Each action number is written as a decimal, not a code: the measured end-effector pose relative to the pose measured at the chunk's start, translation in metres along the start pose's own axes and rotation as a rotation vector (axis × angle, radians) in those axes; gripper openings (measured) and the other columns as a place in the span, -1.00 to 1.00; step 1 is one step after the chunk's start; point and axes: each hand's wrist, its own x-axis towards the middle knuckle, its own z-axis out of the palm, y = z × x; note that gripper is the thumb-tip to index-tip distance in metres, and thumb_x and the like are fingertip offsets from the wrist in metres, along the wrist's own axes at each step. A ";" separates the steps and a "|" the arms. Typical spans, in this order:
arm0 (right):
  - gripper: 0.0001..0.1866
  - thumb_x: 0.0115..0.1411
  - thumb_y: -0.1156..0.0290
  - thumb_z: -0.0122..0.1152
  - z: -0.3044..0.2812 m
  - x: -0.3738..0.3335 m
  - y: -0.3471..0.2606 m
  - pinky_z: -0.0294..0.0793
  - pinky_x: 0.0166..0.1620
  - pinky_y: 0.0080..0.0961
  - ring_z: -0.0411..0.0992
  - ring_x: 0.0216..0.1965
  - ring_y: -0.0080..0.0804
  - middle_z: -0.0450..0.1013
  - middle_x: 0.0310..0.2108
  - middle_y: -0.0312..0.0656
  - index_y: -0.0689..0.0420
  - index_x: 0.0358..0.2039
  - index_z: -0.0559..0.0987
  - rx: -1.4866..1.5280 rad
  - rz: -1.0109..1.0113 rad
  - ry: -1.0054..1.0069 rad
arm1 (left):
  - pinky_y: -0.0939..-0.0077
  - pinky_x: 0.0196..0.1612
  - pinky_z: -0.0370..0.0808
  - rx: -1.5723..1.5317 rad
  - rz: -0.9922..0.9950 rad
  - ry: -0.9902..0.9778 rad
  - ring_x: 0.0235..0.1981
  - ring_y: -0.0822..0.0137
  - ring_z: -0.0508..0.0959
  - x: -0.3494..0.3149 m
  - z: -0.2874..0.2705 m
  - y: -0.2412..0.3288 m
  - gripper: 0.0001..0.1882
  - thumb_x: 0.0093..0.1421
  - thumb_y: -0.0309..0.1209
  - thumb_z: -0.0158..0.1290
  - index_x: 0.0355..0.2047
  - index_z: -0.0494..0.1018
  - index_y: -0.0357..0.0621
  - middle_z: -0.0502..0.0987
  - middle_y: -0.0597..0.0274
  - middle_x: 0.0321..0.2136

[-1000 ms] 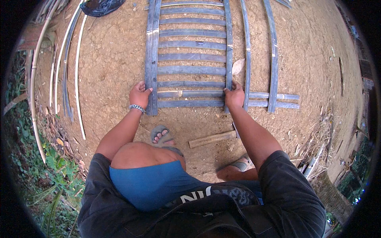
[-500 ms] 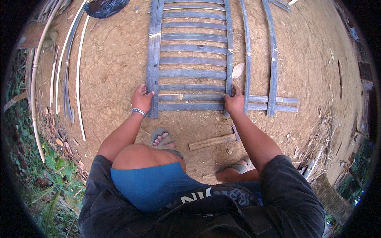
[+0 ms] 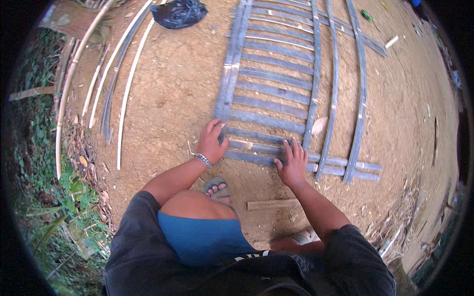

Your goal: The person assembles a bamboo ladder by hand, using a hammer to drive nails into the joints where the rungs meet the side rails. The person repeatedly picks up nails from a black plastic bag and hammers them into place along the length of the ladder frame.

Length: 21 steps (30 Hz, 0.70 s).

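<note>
Flat grey-blue bamboo strips lie on the ground as a ladder-like frame, with several crosspieces [image 3: 275,89] between the long side strips. My left hand [image 3: 211,145] is at the near end of the doubled left side strip [image 3: 230,74], thumb and fingers apart, touching it and covering its tip. My right hand [image 3: 293,165] lies over the nearest crosspieces beside the right side strip [image 3: 314,74]. Its fingers are stretched out and hold nothing. Between my feet and the frame lies a wooden handle [image 3: 272,204]; my right forearm hides its far end.
Two more long strips, an inner one [image 3: 333,89] and an outer one [image 3: 363,89], lie right of the frame. A black plastic bag [image 3: 178,13] and pale bamboo lengths [image 3: 129,93] are at the left. Green plants [image 3: 74,202] edge the lower left. A dry leaf [image 3: 319,126] lies between strips.
The view has turned, so the frame appears slanted and farther right. My right hand has left the right side strip's edge and spread over the crosspieces. The left hand's fingers have loosened.
</note>
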 end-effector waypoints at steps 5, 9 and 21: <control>-0.14 0.14 0.05 0.40 -0.012 0.055 -0.010 -0.04 0.45 0.14 0.01 0.48 0.01 0.04 0.49 -0.03 -0.07 0.41 0.27 -0.066 0.012 -0.060 | 0.12 0.32 0.34 -0.015 -0.058 0.075 0.24 -0.10 0.41 0.043 -0.024 -0.036 -0.43 0.14 -0.28 0.29 0.12 0.47 -0.24 0.40 -0.11 0.21; -0.15 0.11 0.12 0.43 -0.019 0.076 0.004 -0.02 0.45 0.11 0.03 0.45 0.11 0.07 0.46 0.04 -0.03 0.39 0.30 -0.020 0.088 0.004 | 0.19 0.35 0.33 0.071 -0.103 0.124 0.25 -0.09 0.40 0.130 -0.067 -0.086 -0.42 0.16 -0.21 0.31 0.13 0.48 -0.21 0.43 -0.14 0.19; -0.14 0.04 0.35 0.49 -0.031 -0.060 -0.005 0.23 0.33 0.09 0.18 0.30 0.28 0.17 0.35 0.17 0.05 0.35 0.30 0.154 0.187 -0.098 | 0.18 0.35 0.30 0.212 -0.345 0.418 0.29 -0.10 0.43 0.397 -0.234 -0.138 -0.14 0.08 0.24 0.25 0.24 0.49 -0.08 0.46 -0.26 0.22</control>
